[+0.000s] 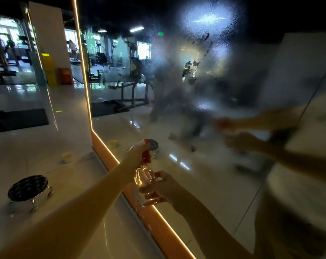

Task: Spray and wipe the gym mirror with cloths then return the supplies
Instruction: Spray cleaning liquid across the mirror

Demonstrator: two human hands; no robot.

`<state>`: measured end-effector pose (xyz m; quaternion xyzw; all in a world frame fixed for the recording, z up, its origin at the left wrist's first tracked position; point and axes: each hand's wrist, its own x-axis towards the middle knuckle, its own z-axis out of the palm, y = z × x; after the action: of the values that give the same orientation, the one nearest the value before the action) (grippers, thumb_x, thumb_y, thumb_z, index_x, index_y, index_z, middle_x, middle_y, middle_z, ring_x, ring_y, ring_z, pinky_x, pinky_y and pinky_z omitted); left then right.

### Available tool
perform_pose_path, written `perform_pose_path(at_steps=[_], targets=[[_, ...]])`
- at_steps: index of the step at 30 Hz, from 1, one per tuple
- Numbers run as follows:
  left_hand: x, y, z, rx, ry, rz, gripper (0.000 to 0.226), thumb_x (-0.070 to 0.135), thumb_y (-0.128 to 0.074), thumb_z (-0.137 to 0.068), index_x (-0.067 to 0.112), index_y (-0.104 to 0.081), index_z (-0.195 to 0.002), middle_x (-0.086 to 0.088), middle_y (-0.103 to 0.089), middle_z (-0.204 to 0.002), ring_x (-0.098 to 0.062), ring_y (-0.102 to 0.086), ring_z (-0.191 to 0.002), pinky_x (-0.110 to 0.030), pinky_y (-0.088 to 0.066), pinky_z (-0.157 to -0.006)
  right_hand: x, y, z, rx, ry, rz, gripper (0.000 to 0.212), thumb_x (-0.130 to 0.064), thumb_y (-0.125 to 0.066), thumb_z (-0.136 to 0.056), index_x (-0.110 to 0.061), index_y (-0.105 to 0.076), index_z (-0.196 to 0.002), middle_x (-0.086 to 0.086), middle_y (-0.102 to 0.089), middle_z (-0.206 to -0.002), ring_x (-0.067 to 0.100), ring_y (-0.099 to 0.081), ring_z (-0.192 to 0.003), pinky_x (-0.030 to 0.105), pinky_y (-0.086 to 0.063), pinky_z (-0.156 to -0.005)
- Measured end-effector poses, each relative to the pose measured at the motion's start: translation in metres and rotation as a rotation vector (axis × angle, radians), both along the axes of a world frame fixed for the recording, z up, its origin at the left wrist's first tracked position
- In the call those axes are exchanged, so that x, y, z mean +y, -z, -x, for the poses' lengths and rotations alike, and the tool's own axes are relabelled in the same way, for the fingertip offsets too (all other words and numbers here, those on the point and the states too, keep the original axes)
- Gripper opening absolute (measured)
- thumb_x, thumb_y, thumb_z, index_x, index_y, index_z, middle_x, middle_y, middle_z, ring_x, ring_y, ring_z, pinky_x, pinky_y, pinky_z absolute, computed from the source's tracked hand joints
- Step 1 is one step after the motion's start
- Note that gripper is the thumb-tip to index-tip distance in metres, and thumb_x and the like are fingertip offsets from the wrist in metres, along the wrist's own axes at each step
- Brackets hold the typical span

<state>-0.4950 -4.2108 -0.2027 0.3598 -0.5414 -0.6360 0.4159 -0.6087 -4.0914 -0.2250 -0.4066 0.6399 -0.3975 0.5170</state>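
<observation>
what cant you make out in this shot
Head view:
- Reflection in the large orange-framed wall mirror: blurred by spray film.
- The clear plastic spray bottle with red trigger: fill level unreadable; left hand covers the trigger, right hand wraps the base.
- The small pale cup on the floor: too blurred to identify.
- No cloths in frame.

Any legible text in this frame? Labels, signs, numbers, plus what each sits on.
No text can be read in this frame.
On the spray bottle: any print on the clear body is too blurred to read.
On the green sign reflected in the mirror: too small and blurred to read.
On the yellow panel at far left: no lettering can be made out.
</observation>
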Motion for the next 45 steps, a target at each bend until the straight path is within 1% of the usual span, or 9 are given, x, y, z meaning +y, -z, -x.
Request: perform_pose_path(at_steps=[3,9,17,20,26,32,36,41,45], targets=[[-0.005,0.008,-0.004,-0.034,0.052,0.008,0.019,0.030,-0.061,-0.101,0.012,-0.069,-0.100,-0.009,-0.073,-0.089,-0.028,-0.071,-0.088,-0.037,-0.053,-0.079,-0.006,0.011,-0.002,-0.029,0.012,-0.018,0.073,-0.011,-0.095,-0.068,-0.019,-0.054,-0.128,0.016,-0.073,-0.113,0.035,-0.075,-0.101,0.053,-0.062,-0.087],[-0.019,0.020,-0.004,0.033,-0.042,-0.045,0.026,0.030,-0.065,-0.099,0.006,-0.067,-0.108,-0.013,-0.071,-0.094,-0.029,-0.070,-0.088,-0.028,-0.057,-0.066,-0.022,0.021,-0.002,-0.067,0.031,0.011,0.071,-0.008,-0.092,-0.072,-0.017,-0.056,-0.132,0.011,-0.068,-0.118,0.026,-0.073,-0.096,0.037,-0.064,-0.079],[-0.063,0.023,-0.004,0.051,-0.171,-0.138,0.011,0.020,-0.062,-0.101,0.012,-0.059,-0.094,-0.003,-0.054,-0.074,-0.013,-0.057,-0.060,-0.024,-0.050,-0.057,-0.071,0.028,-0.003,-0.105,0.025,0.019,0.074,-0.004,-0.095,-0.064,-0.015,-0.061,-0.129,0.016,-0.068,-0.121,0.037,-0.071,-0.104,0.055,-0.062,-0.084],[-0.086,0.016,-0.011,0.053,-0.156,-0.102,0.023,0.028,-0.062,-0.103,0.006,-0.064,-0.109,-0.007,-0.065,-0.083,-0.018,-0.067,-0.073,-0.021,-0.054,-0.057,-0.097,0.022,-0.002,-0.126,-0.018,0.053,0.072,-0.003,-0.093,-0.068,-0.014,-0.061,-0.131,0.014,-0.066,-0.123,0.035,-0.070,-0.106,0.049,-0.064,-0.083],[-0.135,-0.010,-0.013,0.094,-0.152,-0.052,0.024,0.028,-0.061,-0.103,0.005,-0.064,-0.108,-0.014,-0.072,-0.105,-0.029,-0.071,-0.097,-0.035,-0.053,-0.080,-0.161,0.007,0.002,-0.061,-0.028,0.150,0.077,-0.012,-0.094,-0.069,-0.015,-0.057,-0.137,0.006,-0.063,-0.128,0.030,-0.066,-0.114,0.052,-0.061,-0.091],[-0.175,-0.037,-0.006,0.123,-0.307,-0.033,0.016,0.023,-0.065,-0.101,0.009,-0.066,-0.093,-0.005,-0.069,-0.078,-0.019,-0.069,-0.072,-0.024,-0.059,-0.063,-0.214,-0.006,0.003,0.026,-0.055,0.256,0.072,-0.013,-0.094,-0.070,-0.010,-0.059,-0.133,0.008,-0.066,-0.126,0.026,-0.067,-0.115,0.048,-0.058,-0.098],[-0.203,-0.051,-0.010,0.069,-0.320,0.031,0.021,0.028,-0.064,-0.102,0.007,-0.062,-0.098,-0.007,-0.062,-0.081,-0.016,-0.063,-0.067,-0.023,-0.056,-0.061,-0.242,-0.024,0.001,-0.018,-0.085,0.270,0.084,-0.023,-0.096,-0.055,-0.017,-0.061,-0.131,0.001,-0.067,-0.123,0.023,-0.067,-0.112,0.049,-0.058,-0.097],[-0.225,-0.077,-0.012,0.083,-0.318,0.057,0.020,0.029,-0.065,-0.101,0.009,-0.065,-0.101,-0.007,-0.070,-0.084,-0.021,-0.069,-0.076,-0.028,-0.051,-0.067,-0.268,-0.044,0.006,-0.094,-0.128,0.342,0.052,0.009,-0.081,-0.076,0.000,-0.063,-0.124,0.002,-0.070,-0.108,0.015,-0.070,-0.096,0.028,-0.060,-0.082],[-0.242,-0.093,-0.014,0.085,-0.264,0.098,0.029,0.030,-0.064,-0.100,0.005,-0.066,-0.114,-0.018,-0.075,-0.111,-0.030,-0.073,-0.100,-0.036,-0.052,-0.083,-0.286,-0.055,0.009,-0.075,-0.180,0.406,0.047,-0.008,-0.080,-0.086,-0.011,-0.056,-0.126,-0.004,-0.064,-0.108,0.008,-0.064,-0.096,0.014,-0.057,-0.079]])
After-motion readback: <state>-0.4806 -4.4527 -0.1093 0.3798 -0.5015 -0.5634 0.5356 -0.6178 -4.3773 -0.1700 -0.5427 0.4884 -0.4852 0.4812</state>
